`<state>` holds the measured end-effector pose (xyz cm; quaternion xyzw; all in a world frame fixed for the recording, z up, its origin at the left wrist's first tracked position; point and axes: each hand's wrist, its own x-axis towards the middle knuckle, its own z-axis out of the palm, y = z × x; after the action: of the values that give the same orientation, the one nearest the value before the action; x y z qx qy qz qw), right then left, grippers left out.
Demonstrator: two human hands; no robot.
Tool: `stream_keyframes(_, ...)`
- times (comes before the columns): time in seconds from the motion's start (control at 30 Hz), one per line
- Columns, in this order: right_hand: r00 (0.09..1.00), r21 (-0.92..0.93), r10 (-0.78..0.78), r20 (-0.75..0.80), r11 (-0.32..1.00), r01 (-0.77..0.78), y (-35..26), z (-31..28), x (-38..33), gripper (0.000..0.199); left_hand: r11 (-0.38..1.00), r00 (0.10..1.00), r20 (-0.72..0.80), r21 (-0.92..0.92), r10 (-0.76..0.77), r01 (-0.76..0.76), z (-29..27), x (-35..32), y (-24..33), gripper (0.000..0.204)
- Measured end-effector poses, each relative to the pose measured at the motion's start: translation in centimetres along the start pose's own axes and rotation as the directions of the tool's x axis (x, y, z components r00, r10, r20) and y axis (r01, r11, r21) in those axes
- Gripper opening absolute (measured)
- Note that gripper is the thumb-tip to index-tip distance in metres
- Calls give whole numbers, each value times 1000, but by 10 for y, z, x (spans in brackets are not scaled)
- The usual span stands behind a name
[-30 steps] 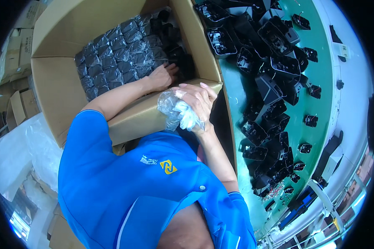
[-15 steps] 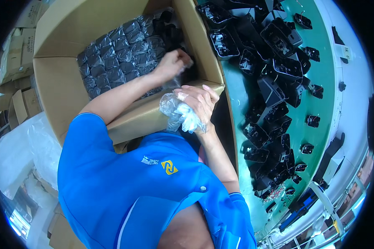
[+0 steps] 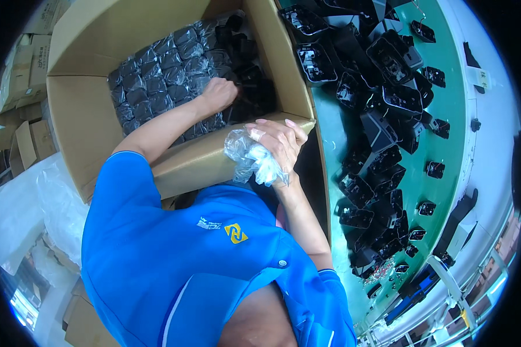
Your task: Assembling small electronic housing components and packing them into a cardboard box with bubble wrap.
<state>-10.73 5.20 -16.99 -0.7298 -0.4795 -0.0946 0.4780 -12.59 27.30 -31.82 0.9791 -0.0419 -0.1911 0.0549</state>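
Note:
My left hand (image 3: 219, 94) is inside a large open cardboard box (image 3: 185, 176), its fingers curled down at the right end of several rows of black pieces wrapped in clear film (image 3: 156, 87). What its fingertips grip, if anything, is hidden. Beside it, bare black pieces (image 3: 255, 87) lie in the box's right end. Over the box's near right corner rests my right hand (image 3: 278, 141), closed with crumpled clear plastic bags (image 3: 257, 162) bunched below its fingers against the cardboard.
Right of the box, a green-topped table (image 3: 336, 139) carries a heap of black plastic housings (image 3: 379, 127), with smaller black parts (image 3: 434, 169) in a line along its far side. Brown cartons (image 3: 32, 69) and white plastic sheeting (image 3: 35, 202) are at the left.
My left hand has moved left from the box's right end to the wrapped rows, uncovering bare black pieces. My right hand stays on the corner with the bags.

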Motion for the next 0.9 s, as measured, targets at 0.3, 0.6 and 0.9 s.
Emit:
stream_keyframes(0.3, 1000, -1, -12, 27, 1000, 12, 1, 0, -1, 30, 963, 911, -412, -255, -24, -90, 21, 7, 10, 19)
stream_keyframes(0.6, 1000, 3, -27, 11, 1000, 27, 2, 1, -2, 30, 913, 942, -317, -407, -107, -34, 3, -17, -15, 14)
stream_keyframes(0.9, 1000, -1, -19, 1, 1000, 19, 1, 1, -1, 28, 988, 995, -97, -150, 15, -29, 11, 7, -4, 10)
